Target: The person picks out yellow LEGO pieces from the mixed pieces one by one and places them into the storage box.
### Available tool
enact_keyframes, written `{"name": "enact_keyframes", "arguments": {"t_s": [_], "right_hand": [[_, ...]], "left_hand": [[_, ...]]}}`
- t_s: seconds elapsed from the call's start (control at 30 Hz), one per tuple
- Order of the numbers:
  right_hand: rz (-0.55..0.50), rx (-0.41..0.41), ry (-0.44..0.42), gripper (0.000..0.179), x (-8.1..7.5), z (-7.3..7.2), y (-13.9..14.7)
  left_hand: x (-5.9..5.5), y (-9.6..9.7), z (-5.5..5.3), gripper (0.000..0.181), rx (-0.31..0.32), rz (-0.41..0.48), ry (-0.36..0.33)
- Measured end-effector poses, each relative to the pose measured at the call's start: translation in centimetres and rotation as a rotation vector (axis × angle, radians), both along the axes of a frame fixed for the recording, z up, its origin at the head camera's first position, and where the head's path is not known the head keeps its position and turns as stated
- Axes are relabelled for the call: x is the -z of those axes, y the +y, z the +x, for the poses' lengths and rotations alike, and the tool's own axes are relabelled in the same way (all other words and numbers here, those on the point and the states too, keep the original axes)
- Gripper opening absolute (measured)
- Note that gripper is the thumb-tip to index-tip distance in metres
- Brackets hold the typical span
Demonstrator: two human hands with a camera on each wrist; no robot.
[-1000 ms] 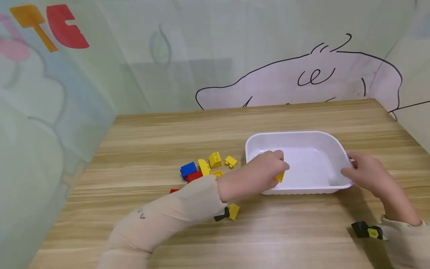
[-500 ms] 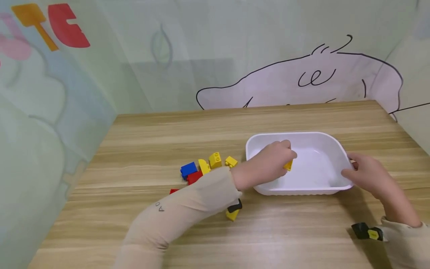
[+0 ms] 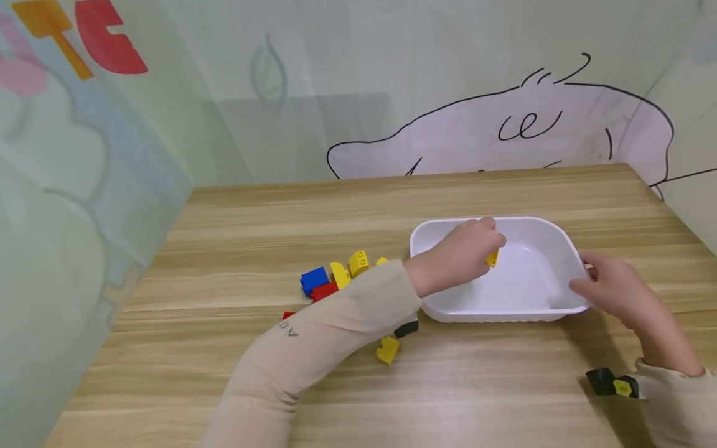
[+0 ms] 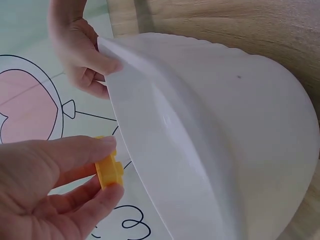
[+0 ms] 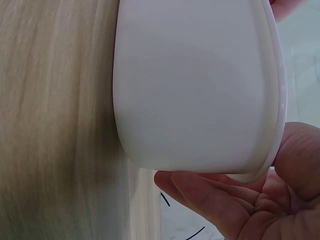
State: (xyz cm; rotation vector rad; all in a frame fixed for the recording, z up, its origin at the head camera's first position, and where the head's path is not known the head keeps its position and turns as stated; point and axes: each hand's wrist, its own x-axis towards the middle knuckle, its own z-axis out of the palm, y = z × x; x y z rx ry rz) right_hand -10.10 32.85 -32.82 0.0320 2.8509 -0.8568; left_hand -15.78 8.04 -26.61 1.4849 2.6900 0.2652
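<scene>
Left fingers (image 4: pixel 100 206) hold a brick (image 4: pixel 108 172), right fingers (image 5: pixel 215 202) a tray (image 5: pixel 195 85), the woodgrain table (image 3: pixel 241 233) beside cartoon walls (image 3: pixel 330 56).

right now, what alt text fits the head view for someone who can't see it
A person's left hand holds a yellow block over a white tray, and the right hand grips the tray's right end. Yellow, red and blue blocks lie to its left on a wooden table.
</scene>
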Motion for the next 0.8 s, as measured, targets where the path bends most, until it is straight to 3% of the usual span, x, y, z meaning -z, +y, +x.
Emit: {"name": "enact_keyframes", "arguments": {"t_s": [0.33, 0.53, 0.8], "right_hand": [[-0.008, 0.011, -0.005, 0.053, -0.1, 0.0, 0.0], [0.003, 0.008, 0.010, 0.052, 0.0, 0.1, 0.3], [0.012, 0.014, -0.002, 0.052, 0.0, 0.0, -0.1]], "left_hand": [[0.0, 1.6, -0.8, 0.016, 0.010, 0.013, -0.022], [-0.4, 3.1, -1.2, 0.017, 0.002, -0.048, 0.023], [0.0, 4.5, -1.8, 0.018, -0.017, -0.074, 0.018]]}}
